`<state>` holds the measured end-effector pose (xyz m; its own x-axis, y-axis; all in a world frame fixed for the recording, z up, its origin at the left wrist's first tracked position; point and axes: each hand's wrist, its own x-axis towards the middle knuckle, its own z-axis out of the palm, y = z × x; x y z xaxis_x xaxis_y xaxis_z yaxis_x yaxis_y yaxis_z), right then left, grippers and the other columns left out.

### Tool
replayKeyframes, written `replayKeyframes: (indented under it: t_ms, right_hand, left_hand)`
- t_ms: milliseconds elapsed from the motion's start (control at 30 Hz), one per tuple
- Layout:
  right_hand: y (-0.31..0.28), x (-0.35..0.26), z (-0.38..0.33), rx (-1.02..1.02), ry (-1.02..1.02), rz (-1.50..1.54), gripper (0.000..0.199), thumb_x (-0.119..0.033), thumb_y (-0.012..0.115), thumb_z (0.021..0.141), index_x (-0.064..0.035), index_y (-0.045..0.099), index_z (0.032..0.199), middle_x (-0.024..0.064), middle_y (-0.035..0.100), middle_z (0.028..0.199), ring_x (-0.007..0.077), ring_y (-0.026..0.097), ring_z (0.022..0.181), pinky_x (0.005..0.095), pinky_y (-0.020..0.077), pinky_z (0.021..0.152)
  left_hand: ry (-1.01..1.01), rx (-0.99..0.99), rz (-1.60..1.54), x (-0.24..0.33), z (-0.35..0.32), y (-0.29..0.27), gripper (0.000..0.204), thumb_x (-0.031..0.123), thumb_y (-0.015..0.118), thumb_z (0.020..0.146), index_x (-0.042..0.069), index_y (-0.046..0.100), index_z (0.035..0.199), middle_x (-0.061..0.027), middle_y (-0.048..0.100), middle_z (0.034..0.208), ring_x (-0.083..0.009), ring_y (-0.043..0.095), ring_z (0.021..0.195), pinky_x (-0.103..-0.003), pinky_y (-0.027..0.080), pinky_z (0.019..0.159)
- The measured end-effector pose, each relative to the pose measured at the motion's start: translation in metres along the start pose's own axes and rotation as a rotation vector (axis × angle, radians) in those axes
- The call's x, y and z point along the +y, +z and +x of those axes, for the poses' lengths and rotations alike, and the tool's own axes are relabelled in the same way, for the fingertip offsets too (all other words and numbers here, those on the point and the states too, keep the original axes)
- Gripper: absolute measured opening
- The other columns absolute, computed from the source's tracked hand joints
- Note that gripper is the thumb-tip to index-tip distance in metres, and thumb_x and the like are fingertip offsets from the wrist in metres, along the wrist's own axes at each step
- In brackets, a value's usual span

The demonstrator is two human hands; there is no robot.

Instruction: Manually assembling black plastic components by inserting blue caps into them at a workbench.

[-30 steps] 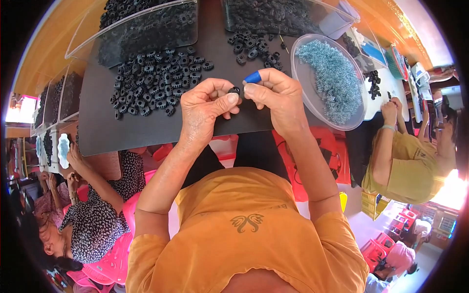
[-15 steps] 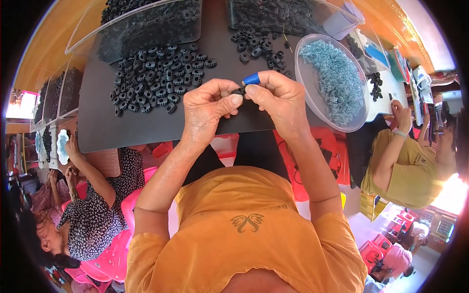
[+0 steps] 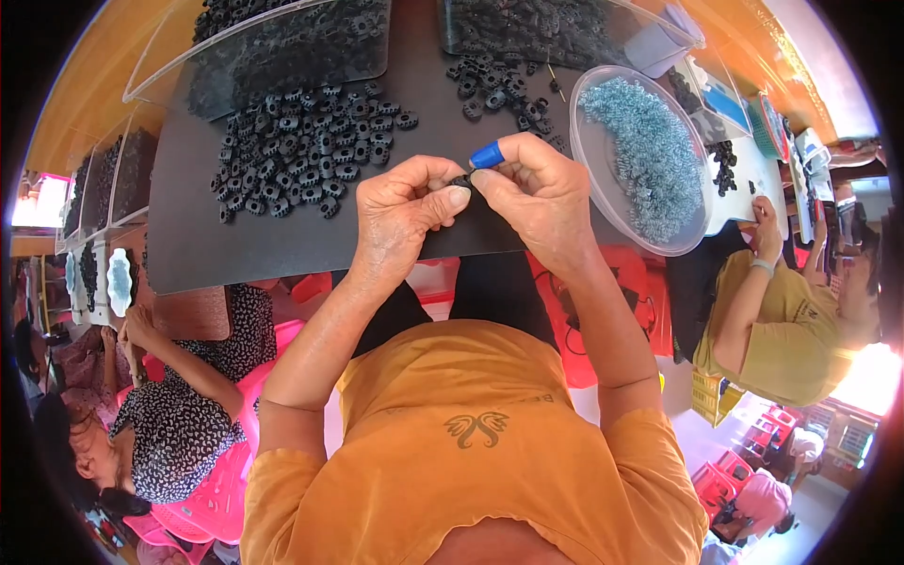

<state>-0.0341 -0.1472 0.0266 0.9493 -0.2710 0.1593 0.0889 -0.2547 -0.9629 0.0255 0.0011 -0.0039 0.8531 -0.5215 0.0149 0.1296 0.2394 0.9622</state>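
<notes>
My left hand (image 3: 407, 202) pinches a small black toothed plastic hair-claw piece (image 3: 460, 181) between thumb and index finger, just above the table. My right hand (image 3: 537, 193) meets it from the other side, thumb and index fingertip pressed together at the piece's right end. A blue finger cover (image 3: 486, 155) sits on the right index finger. The fingertips hide most of the piece, and whether a spring is with it cannot be seen. Beyond my left hand lies a loose pile of similar black pieces (image 3: 292, 155). Right of my right hand stands a clear round bowl (image 3: 581, 151) of small pale-blue coil springs (image 3: 650, 160).
Two clear bins (image 3: 282, 66) (image 3: 527, 33) of black pieces stand at the table's far side. A smaller black pile (image 3: 499, 85) and a thin stick (image 3: 557, 87) lie near the right bin. Co-workers (image 3: 179, 405) (image 3: 782, 311) sit at both sides.
My hands stay nearly in place; the right fingertips have shifted slightly at the black piece. The co-worker at left has drawn a hand back from a pale-blue tray.
</notes>
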Motion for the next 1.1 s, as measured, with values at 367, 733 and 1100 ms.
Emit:
replayKeyframes:
  t_ms: [367,733,1100]
  right_hand:
    - [0.012,0.019,0.002,0.161,-0.563,-0.308,0.019,0.014,0.061,0.072,-0.0005,0.058,0.085,0.0076,0.059,0.080,0.0147,0.051,0.065,0.0251,0.0415,0.056]
    - [0.020,0.022,-0.007,0.302,-0.578,-0.239,0.020,0.014,0.062,0.074,-0.0009,0.058,0.086,0.0078,0.059,0.083,0.0160,0.052,0.066,0.0260,0.0424,0.057]
    - [0.025,0.027,-0.016,0.291,-0.477,-0.108,0.018,0.013,0.061,0.076,-0.0006,0.058,0.086,0.0057,0.057,0.086,0.0081,0.049,0.065,0.0220,0.0410,0.056]
  left_hand:
    - [0.035,0.014,0.065,0.005,-0.001,0.004,0.011,0.003,0.070,0.079,-0.003,0.064,0.087,0.0039,0.054,0.069,-0.0018,0.043,0.058,-0.016,0.037,0.051]
    - [0.004,0.000,0.088,0.009,0.001,0.004,0.018,0.012,0.073,0.077,-0.001,0.064,0.086,0.0015,0.058,0.067,-0.0032,0.046,0.055,-0.016,0.036,0.050]
    - [-0.049,0.014,0.194,0.016,-0.003,0.003,0.017,0.012,0.073,0.077,-0.001,0.065,0.084,0.0001,0.060,0.066,-0.0038,0.045,0.053,-0.017,0.034,0.047]
